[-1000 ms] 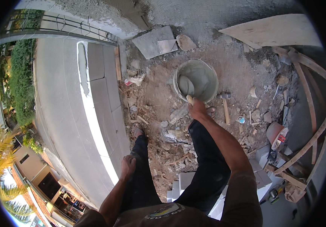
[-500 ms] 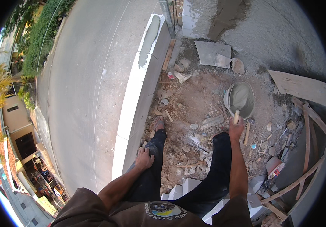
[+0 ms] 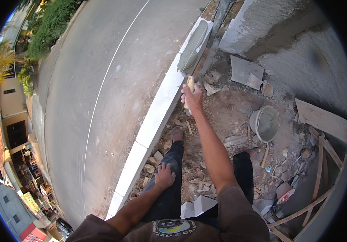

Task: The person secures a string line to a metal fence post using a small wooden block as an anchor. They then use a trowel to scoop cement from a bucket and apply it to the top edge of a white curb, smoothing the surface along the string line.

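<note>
A low wall of white blocks (image 3: 157,120) runs beside me, with grey mortar (image 3: 193,45) spread along the top of its far end. Close to the near end of that mortar, my right hand (image 3: 193,99) is closed round the pale wooden handle of a trowel (image 3: 190,83); I cannot make out its blade. My left hand (image 3: 165,176) lies on my left knee, fingers spread and holding nothing. Over on the right, a bucket (image 3: 265,123) of wet grey mortar stands on the rubble-strewn ground.
A broken grey slab (image 3: 242,71) lies near the far plastered wall (image 3: 306,60). To the right are a wooden board (image 3: 320,119) and crossed timber strips (image 3: 318,173). White blocks (image 3: 201,205) sit by my legs. A paved road (image 3: 89,80) passes beyond the low wall.
My right hand has carried the trowel from the bucket leftward to the low wall, near its mortar. My left hand stays on the knee. The whole view has turned somewhat.
</note>
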### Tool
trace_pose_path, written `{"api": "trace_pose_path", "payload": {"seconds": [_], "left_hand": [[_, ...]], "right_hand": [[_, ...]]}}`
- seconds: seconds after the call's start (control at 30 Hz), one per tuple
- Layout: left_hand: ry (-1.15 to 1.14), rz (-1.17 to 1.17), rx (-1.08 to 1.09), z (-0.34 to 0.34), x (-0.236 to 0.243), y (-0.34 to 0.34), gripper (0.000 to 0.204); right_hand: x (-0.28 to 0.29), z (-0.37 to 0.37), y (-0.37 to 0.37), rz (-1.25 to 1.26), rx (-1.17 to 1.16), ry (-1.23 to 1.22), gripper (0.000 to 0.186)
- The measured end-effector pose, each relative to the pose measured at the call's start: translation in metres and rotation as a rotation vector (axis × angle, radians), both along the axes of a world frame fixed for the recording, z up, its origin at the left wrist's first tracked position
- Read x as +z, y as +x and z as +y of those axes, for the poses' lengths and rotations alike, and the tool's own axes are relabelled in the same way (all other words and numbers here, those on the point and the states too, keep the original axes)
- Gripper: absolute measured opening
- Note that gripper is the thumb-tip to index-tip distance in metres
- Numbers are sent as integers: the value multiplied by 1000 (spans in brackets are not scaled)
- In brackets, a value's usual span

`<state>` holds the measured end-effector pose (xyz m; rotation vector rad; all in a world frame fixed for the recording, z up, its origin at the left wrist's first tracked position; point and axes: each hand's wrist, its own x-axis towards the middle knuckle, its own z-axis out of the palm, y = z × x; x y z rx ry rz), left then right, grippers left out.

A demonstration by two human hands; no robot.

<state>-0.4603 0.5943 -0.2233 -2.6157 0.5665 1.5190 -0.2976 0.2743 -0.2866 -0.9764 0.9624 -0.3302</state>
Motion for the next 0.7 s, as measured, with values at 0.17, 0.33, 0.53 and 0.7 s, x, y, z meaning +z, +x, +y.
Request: {"api": "trace_pose_path", "payload": {"seconds": [0.17,0.33,0.53,0.7], "left_hand": [[-38,-12,56,5,6,1,56],[-27,5,81,4,8,-4,54],[-12,23,74,2,7,-3,55],[-1,37,53,3,6,-4,57]], "right_hand": [[-19,48,42,-217,-78,416,23],[-26,126,10,-175,-136,712,36],[-13,183,-34,78,4,581,24],[-15,209,-63,124,65,599,15]]}}
